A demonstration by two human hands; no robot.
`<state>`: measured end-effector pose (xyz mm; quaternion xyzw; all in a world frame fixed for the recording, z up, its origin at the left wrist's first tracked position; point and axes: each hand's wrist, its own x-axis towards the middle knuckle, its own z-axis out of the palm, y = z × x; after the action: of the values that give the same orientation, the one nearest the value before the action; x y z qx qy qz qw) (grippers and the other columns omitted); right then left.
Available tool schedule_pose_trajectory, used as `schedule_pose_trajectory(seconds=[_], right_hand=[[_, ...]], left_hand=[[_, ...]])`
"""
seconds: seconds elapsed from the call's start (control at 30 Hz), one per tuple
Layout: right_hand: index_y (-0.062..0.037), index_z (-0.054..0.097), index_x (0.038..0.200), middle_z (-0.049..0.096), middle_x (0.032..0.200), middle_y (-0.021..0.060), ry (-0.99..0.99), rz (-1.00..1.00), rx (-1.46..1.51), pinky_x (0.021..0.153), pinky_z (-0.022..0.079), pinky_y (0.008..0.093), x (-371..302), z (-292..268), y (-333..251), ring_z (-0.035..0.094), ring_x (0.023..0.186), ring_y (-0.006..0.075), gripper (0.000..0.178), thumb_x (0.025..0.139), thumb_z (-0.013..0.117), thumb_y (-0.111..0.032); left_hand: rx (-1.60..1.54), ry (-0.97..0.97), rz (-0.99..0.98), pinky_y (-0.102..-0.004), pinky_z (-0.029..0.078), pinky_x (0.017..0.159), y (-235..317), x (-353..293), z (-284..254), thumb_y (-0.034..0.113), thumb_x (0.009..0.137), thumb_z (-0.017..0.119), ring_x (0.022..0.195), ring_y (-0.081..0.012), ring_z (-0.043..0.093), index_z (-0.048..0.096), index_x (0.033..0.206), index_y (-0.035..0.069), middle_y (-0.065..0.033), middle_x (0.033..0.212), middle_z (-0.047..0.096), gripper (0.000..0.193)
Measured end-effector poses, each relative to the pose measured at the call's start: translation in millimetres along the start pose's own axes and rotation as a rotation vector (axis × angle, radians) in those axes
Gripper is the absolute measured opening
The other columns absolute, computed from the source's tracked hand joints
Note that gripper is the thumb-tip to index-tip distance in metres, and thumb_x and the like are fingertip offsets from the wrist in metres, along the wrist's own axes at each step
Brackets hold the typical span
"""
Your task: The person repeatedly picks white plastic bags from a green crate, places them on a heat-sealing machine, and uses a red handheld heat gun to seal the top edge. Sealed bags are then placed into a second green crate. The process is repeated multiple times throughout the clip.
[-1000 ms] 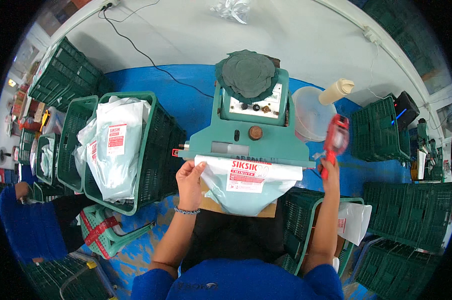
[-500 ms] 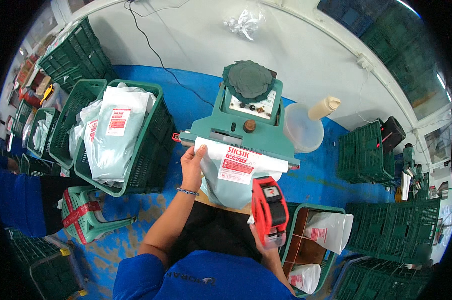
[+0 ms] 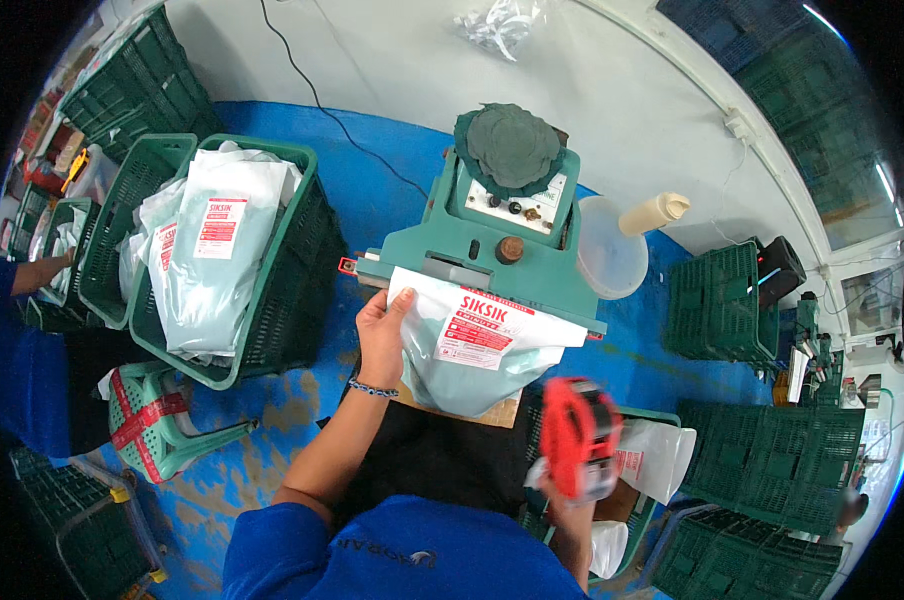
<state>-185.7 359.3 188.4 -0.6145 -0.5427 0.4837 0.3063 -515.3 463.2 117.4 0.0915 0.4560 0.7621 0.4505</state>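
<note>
A white plastic pouch with a red printed label [image 3: 472,335] hangs at the front edge of a green sealing machine [image 3: 412,245], its lower part over a wooden board [image 3: 492,412]. My left hand [image 3: 380,335] pinches the pouch's upper left corner, thumb on top. To the right of the pouch and apart from it, my right hand [image 3: 564,505] grips a red and black hand-held tool that looks like a label gun [image 3: 579,440]. The tool is blurred by motion and hides part of the hand. Whether the machine's jaw clamps the pouch, I cannot tell.
Green crates [image 3: 302,260] of filled pouches [image 3: 227,260] stand left, beside a green stool [image 3: 147,420] with red tape. A divided crate [image 3: 637,540] with pouches sits by my right arm. Behind it are stacked crates [image 3: 772,460]. A translucent bucket [image 3: 612,260] stands right of the machine.
My right hand has moved the label gun right and slightly away from the pouch. My left hand still pinches the pouch corner. The whole view has shifted a little.
</note>
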Motion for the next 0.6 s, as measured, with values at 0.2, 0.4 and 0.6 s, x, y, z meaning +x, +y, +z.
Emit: schedule_pose_trajectory(seconds=[0.2,0.4,0.6], right_hand=[[-0.0038,0.057,0.101,0.056,0.085,0.0021,0.313,0.032,0.191,0.062,0.045,0.0272,142,-40,24,0.055,0.072,0.0135,0.020,0.081,0.061,-0.006],[-0.0013,0.058,0.106,0.061,0.089,0.0105,0.421,0.067,-0.348,0.069,0.048,0.0365,355,-55,85,0.060,0.078,0.0249,0.038,0.074,0.065,-0.022],[0.0017,0.058,0.114,0.063,0.109,0.0221,0.465,0.063,-0.998,0.089,0.044,0.0424,441,-41,129,0.058,0.102,0.0371,0.065,0.072,0.072,-0.045]], left_hand=[[0.050,-0.045,-0.116,-0.0239,0.049,0.073,2,2,-16,0.008,0.088,0.065,0.081,-0.0097,0.062,0.064,0.102,-0.003,-0.0053,0.095,0.068,0.018],[0.094,-0.187,-0.190,-0.0306,0.045,0.094,-7,4,-45,0.004,0.078,0.067,0.105,-0.0171,0.059,0.051,0.123,-0.003,-0.0086,0.115,0.061,0.048],[0.422,-0.368,-0.217,-0.0361,0.026,0.112,-16,-35,-60,0.027,0.060,0.091,0.132,-0.0262,0.036,0.023,0.144,-0.002,-0.0149,0.141,0.038,0.112]])
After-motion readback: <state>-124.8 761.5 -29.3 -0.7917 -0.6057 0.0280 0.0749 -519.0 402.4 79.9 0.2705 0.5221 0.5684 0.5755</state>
